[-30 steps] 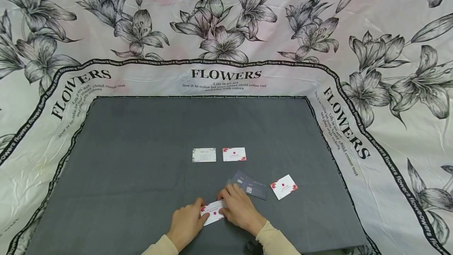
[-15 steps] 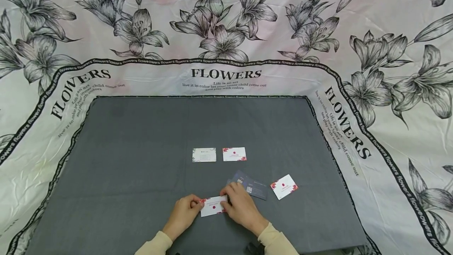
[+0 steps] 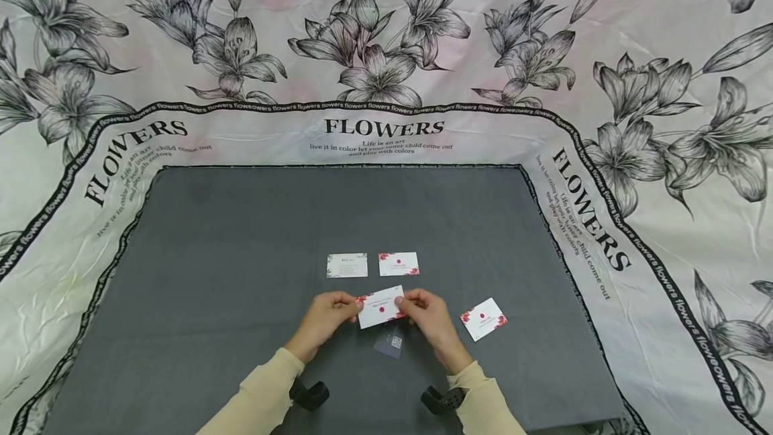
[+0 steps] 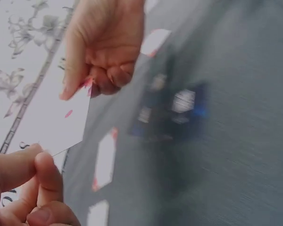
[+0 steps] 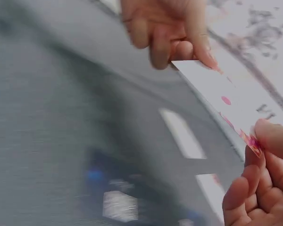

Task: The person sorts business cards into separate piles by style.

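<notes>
A white business card (image 3: 376,312) with red floral corners and a red dot is held up between both hands. At its left end my left hand (image 3: 323,323) pinches it between thumb and fingers. My right hand (image 3: 433,322) pinches the opposite end the same way. In the left wrist view the card (image 4: 61,117) appears tilted, held well above the cloth. Beneath it lie dark translucent cards (image 3: 390,344) with pale square codes, partly hidden by the held card and the right hand, and blurred in both wrist views.
Ahead of the hands lie a greenish-white card (image 3: 347,265) and a red-cornered card (image 3: 398,264), side by side on the grey cloth (image 3: 241,233). Another red-cornered card (image 3: 484,319) rests at an angle to the right. A flower-printed border (image 3: 386,133) surrounds the grey area.
Both hands have lifted the white card up and away from the person, so it now overlaps the dark cards. The left hand has shifted right, and more of both forearms shows.
</notes>
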`<action>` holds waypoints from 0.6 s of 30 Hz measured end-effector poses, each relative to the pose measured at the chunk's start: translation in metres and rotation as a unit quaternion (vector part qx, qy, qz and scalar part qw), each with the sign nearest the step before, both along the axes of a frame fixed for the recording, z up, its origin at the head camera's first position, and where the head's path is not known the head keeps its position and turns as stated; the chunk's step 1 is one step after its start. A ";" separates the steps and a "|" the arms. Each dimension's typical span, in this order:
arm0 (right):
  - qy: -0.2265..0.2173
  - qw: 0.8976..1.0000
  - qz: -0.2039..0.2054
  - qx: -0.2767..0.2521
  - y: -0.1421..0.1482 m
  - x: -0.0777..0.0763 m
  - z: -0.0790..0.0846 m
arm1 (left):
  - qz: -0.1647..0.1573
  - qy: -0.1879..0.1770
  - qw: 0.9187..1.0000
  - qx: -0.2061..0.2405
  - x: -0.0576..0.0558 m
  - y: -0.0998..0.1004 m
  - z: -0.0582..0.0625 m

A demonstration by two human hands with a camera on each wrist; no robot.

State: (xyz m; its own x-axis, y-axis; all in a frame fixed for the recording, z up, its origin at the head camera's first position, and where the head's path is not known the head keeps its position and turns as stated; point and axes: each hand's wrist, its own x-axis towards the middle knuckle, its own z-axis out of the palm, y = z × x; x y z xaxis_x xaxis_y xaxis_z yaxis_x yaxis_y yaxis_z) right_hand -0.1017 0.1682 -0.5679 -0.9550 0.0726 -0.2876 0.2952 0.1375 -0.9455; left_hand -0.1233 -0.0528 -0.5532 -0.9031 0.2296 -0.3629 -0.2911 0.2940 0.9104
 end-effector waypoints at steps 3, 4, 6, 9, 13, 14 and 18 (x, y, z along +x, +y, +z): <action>0.005 0.998 -0.053 -0.015 0.009 -0.016 0.013 | 0.005 -0.012 0.999 0.037 -0.018 0.012 0.009; 0.009 0.998 -0.065 -0.015 0.012 -0.022 0.017 | 0.002 -0.013 0.999 0.041 -0.025 0.016 0.012; 0.015 0.996 -0.086 -0.016 0.017 -0.033 0.023 | -0.006 -0.011 0.999 0.043 -0.037 0.022 0.017; 0.019 0.994 -0.110 -0.006 0.026 -0.050 0.028 | -0.023 0.003 0.999 0.030 -0.057 0.030 0.023; 0.021 0.993 -0.114 0.039 0.036 -0.070 0.026 | -0.030 0.037 0.999 -0.020 -0.080 0.042 0.024; 0.023 0.992 -0.108 0.055 0.038 -0.074 0.024 | -0.030 0.047 0.998 -0.039 -0.085 0.045 0.023; 0.015 0.986 -0.068 0.153 0.045 -0.087 0.011 | -0.037 0.064 0.987 -0.142 -0.097 0.057 0.010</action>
State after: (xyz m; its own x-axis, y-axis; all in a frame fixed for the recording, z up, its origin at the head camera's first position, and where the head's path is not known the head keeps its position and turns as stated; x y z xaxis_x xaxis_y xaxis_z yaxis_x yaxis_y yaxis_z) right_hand -0.1882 0.2132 -0.5566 -0.9383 0.2792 -0.2040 0.3028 0.3788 -0.8745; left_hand -0.2202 0.0039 -0.5428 -0.9300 0.2031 -0.3064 -0.1471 0.5584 0.8164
